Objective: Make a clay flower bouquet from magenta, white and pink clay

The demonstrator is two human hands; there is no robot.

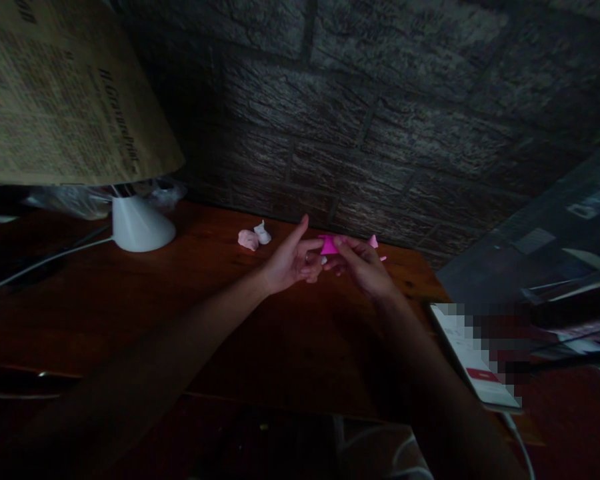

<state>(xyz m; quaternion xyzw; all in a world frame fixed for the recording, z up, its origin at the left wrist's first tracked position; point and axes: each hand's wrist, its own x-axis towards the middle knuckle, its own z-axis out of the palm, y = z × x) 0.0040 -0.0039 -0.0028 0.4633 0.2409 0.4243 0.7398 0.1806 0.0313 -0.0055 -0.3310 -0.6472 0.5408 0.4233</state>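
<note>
A small folded piece of bright pink paper [329,245] is held between both hands above the far side of a dark wooden table [130,313]. My left hand [291,260] pinches its left side with thumb and lower fingers, the index finger stretched upward. My right hand [359,263] pinches its right side with curled fingers. Another bit of pink paper [374,242] shows just behind the right hand; whether it is part of the same piece I cannot tell.
A white lamp base [139,225] with a newspaper-print shade [60,100] stands at the back left, its cable [40,261] trailing left. Two small pale folded shapes [254,237] lie near the brick wall. A phone [473,353] rests at the table's right edge.
</note>
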